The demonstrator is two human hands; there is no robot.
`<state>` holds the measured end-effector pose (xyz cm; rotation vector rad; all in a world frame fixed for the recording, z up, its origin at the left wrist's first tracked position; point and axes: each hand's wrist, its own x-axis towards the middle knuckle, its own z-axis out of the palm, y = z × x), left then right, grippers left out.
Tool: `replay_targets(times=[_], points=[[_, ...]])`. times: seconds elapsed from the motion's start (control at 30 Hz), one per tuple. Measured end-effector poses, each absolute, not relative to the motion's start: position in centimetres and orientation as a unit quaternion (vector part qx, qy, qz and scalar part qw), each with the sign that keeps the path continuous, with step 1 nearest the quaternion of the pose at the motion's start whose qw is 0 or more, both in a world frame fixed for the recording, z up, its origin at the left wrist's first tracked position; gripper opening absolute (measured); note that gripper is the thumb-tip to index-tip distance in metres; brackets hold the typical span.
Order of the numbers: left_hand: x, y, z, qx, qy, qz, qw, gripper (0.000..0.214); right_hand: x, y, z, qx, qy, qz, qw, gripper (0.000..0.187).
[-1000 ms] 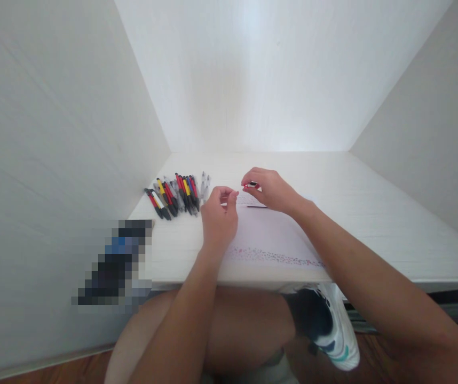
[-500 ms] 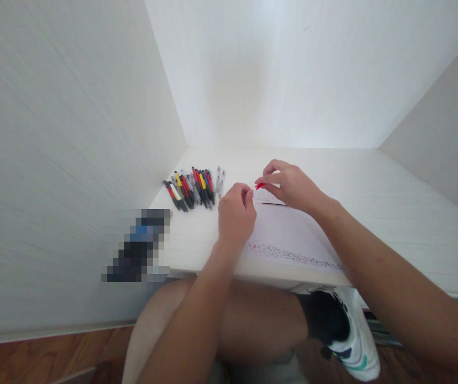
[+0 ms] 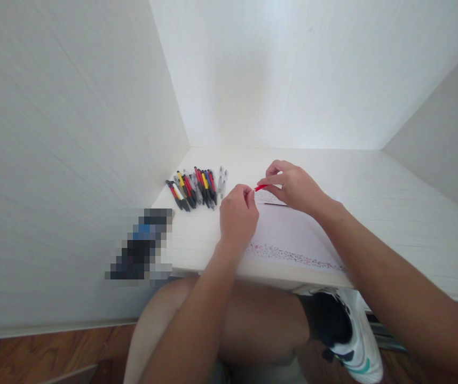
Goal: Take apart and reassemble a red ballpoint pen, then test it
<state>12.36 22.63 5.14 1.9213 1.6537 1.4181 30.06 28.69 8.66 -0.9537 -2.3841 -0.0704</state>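
Note:
My right hand pinches a slim red piece, which looks like part of a pen, between thumb and fingertips above the paper. Its left end meets the fingertips of my left hand. That hand is closed, back toward me, and whatever it grips is hidden by its fingers. Below both hands lies a white sheet of paper with rows of small black and red marks along its near edge. Under my right hand is a smaller sheet with writing, and a thin dark line runs along its near edge.
Many pens with red, yellow, white, blue and clear barrels lie grouped left of my hands. Two clear pens lie beside them. White panels enclose the desk at left, back and right. A blurred dark object is at the left edge.
The red piece now reaches my left fingertips, where a small gap showed before. Both hands stay nearly in place; the whole view has shifted slightly.

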Motion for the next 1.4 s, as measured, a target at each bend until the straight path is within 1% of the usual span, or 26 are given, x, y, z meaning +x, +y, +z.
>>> replay_targets(times=[0.3,0.43,0.53,0.6,0.7,0.8,0.87,0.97,1.03,1.13,1.27,1.33,1.4], points=[[12.0,23.2,4.8,0.612,0.503,0.579,0.193,0.010,29.9,28.6,8.8,-0.334,-0.887,0.038,0.317,0.018],[11.9,23.6,4.4,0.594,0.482,0.612,0.201,0.016,29.5,28.3,8.7,-0.331,-0.878,0.099,0.330,0.017],[11.8,23.5,4.5,0.592,0.469,0.629,0.182,0.020,29.0,28.2,8.5,-0.341,-0.863,0.158,0.337,0.014],[11.7,23.4,4.7,0.607,0.459,0.631,0.152,0.020,28.7,28.0,8.4,-0.342,-0.852,0.205,0.340,0.016],[11.8,23.0,5.1,0.633,0.458,0.613,0.117,0.024,28.3,27.7,8.5,-0.340,-0.829,0.300,0.328,0.026],[12.0,22.7,5.3,0.644,0.452,0.603,0.133,0.033,28.1,27.5,8.7,-0.346,-0.787,0.399,0.318,0.034],[12.1,22.7,5.3,0.631,0.444,0.614,0.165,0.037,28.0,27.5,8.7,-0.356,-0.740,0.453,0.348,0.034],[12.3,23.0,5.1,0.588,0.448,0.626,0.248,0.038,28.2,27.8,8.6,-0.358,-0.653,0.510,0.430,0.032],[12.3,23.1,5.0,0.572,0.452,0.612,0.305,0.033,28.5,28.2,8.5,-0.354,-0.620,0.523,0.466,0.030],[12.4,23.1,5.1,0.588,0.450,0.586,0.330,0.023,28.6,28.4,8.4,-0.349,-0.620,0.523,0.469,0.031],[12.4,23.0,5.6,0.602,0.447,0.569,0.338,0.016,28.6,28.2,8.7,-0.361,-0.649,0.511,0.433,0.036],[12.4,23.0,5.8,0.568,0.451,0.573,0.382,0.014,29.3,28.2,9.2,-0.369,-0.684,0.482,0.405,0.037],[12.3,23.1,6.0,0.513,0.445,0.584,0.444,0.013,30.7,28.5,9.9,-0.391,-0.738,0.424,0.351,0.037]])
